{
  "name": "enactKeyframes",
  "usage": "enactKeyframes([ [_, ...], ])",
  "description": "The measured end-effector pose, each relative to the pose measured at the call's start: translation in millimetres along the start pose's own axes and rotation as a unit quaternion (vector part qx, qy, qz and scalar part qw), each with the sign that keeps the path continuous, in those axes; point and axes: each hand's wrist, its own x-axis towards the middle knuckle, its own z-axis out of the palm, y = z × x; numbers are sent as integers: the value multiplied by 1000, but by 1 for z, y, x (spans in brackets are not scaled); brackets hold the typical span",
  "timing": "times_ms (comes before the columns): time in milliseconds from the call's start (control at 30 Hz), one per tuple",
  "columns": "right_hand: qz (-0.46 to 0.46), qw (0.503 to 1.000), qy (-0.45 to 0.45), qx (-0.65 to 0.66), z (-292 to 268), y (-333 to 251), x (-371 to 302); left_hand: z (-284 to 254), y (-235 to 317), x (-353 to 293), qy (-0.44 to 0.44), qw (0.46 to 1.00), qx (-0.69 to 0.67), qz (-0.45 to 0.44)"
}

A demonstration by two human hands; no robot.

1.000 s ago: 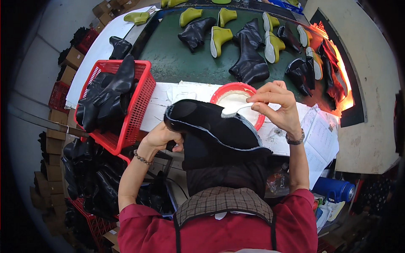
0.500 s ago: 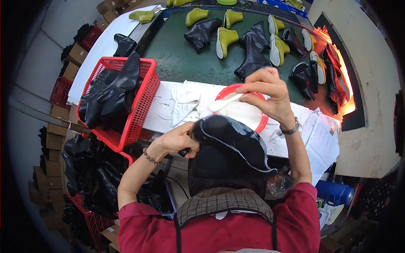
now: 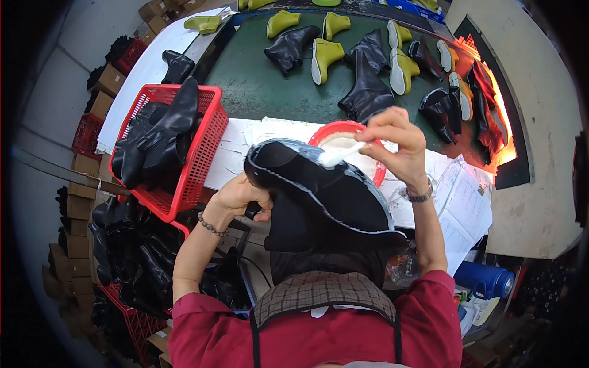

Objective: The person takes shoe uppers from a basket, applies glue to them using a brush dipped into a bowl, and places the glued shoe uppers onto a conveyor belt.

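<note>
My left hand is closed on the left end of a black boot upper, holding it above my lap with its sole-side opening turned up. A band of wet white paste, likely glue, runs along the edge of the upper. My right hand pinches a white brush by its handle. The bristle end touches the far edge of the upper. Just behind stands a red bowl with white paste in it, partly hidden by the upper and my right hand.
A red basket heaped with black boot uppers stands left. On the green belt beyond lie black uppers and yellow-green boot lasts. An orange-glowing opening is at right. Papers and a blue bottle sit nearer.
The brush has come from over the bowl down onto the upper's far edge. My left hand has shifted left and slightly nearer, and the upper's inside is turned more into view.
</note>
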Motion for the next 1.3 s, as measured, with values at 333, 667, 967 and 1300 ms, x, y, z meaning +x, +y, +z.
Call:
enactKeyframes([
  [333, 304, 932, 168, 102, 2, 46, -106, -5, 18, -14, 101, 979, 53, 167],
  [667, 444, 843, 268, 145, 11, 98, -184, -89, 29, 143, 465, 634, 496, 369],
  [967, 422, 857, 276, 107, 15, 102, -201, -91, 47, 180, 398, 551, 627, 381],
  [1300, 428, 843, 284, 159, 15, 94, -169, -206, 115, -39, 506, 470, 721, 52],
])
